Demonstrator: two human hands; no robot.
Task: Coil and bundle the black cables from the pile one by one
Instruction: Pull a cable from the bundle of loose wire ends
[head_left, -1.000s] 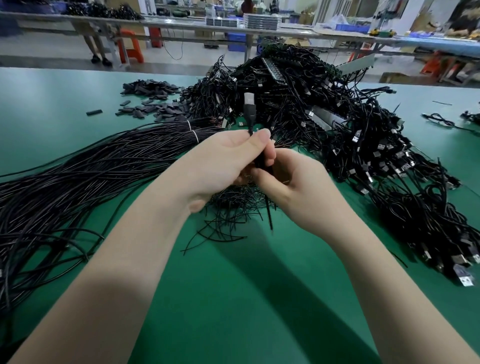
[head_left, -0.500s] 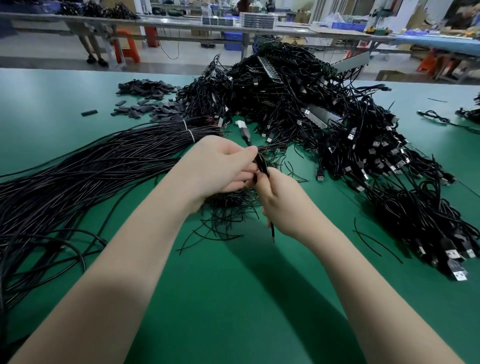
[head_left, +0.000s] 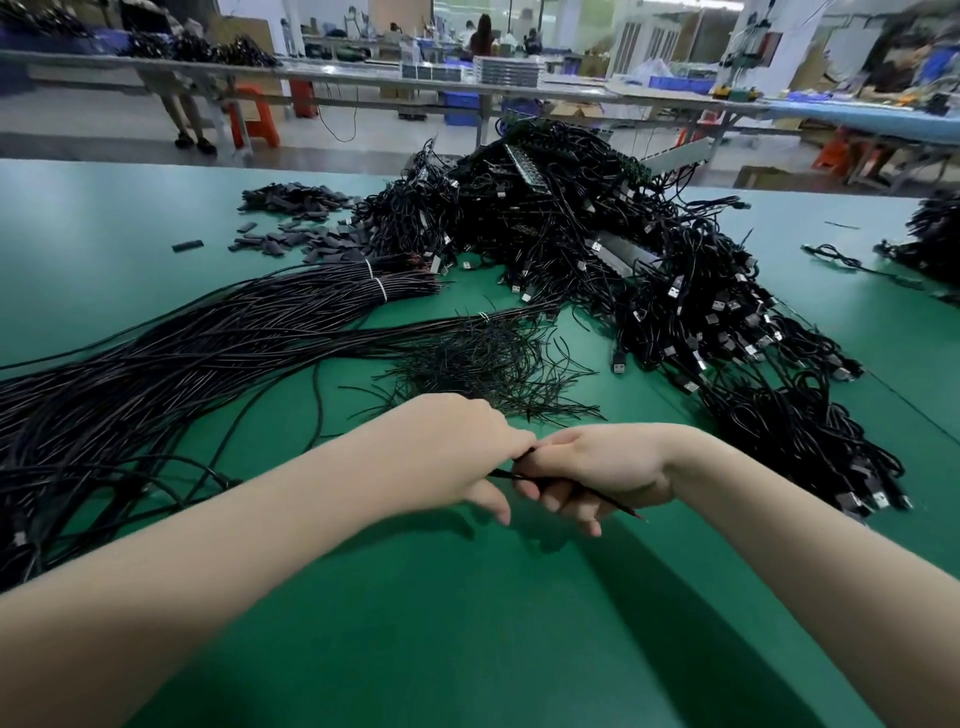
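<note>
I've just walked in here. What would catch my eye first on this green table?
A big heap of black cables with plugs fills the far middle. Long loose cables sprawl to the left. Up close, the left hand and right hand hold one thin cable.

On the table (head_left: 467, 649) the tangled pile (head_left: 597, 249) lay behind and to the right. Long straight cables (head_left: 182, 364) stretched out to the left. A scatter of short ties (head_left: 488, 364) lay between them, just behind the hands. Small flat pieces (head_left: 296, 218) lay behind, left of the pile.
</note>
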